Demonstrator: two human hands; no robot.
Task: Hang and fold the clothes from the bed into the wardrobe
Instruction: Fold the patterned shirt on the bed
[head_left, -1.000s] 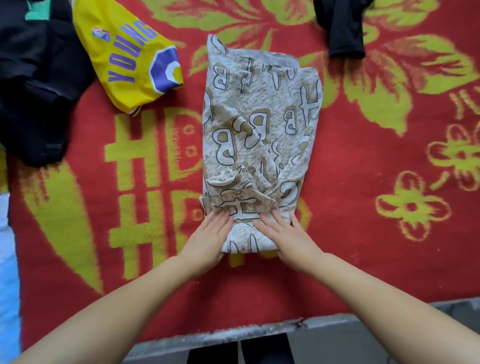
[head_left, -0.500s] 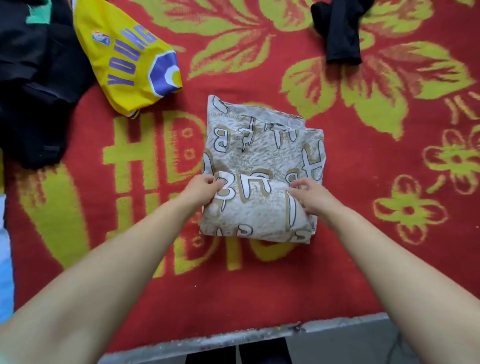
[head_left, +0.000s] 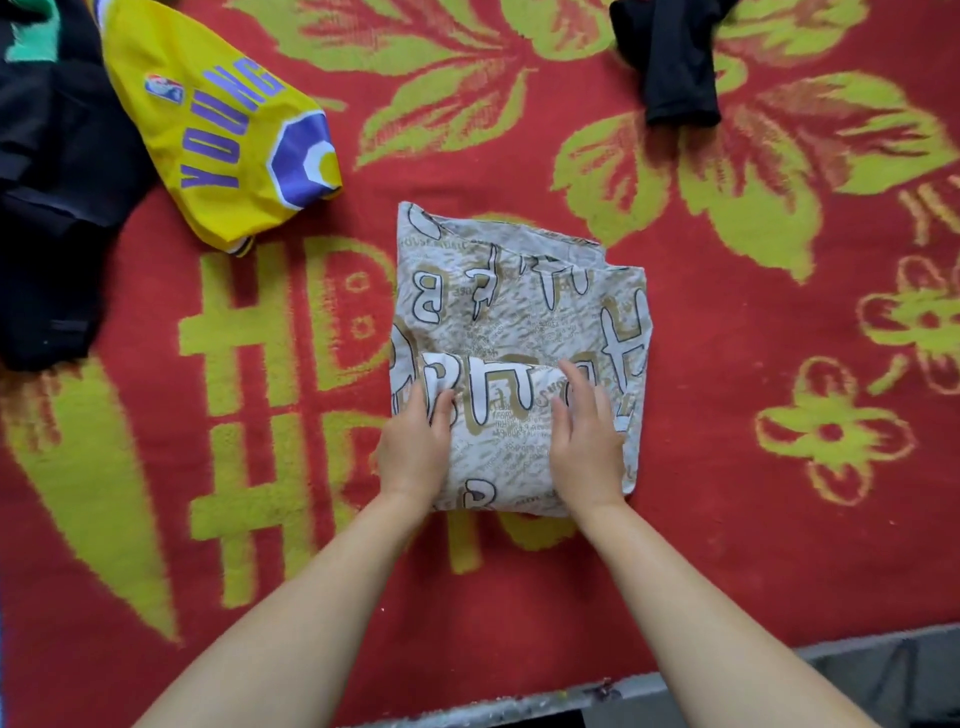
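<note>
Beige folded shirt (head_left: 519, 322) lies under both hands (head_left: 498, 447).

A folded garment (head_left: 519, 332) lies at the centre of the frame on a bedspread (head_left: 753, 519) that fills nearly the whole picture. The left hand (head_left: 413, 447) rests on the garment's lower left part, the right hand (head_left: 584, 441) on its lower right, both forearms coming in from the bottom edge. A jersey (head_left: 218, 130) lies in the upper left, overlapping a heap of clothing (head_left: 52, 218) at the left edge. Another piece of clothing (head_left: 675, 57) lies at the top edge, right of centre, well apart from the folded garment
</note>
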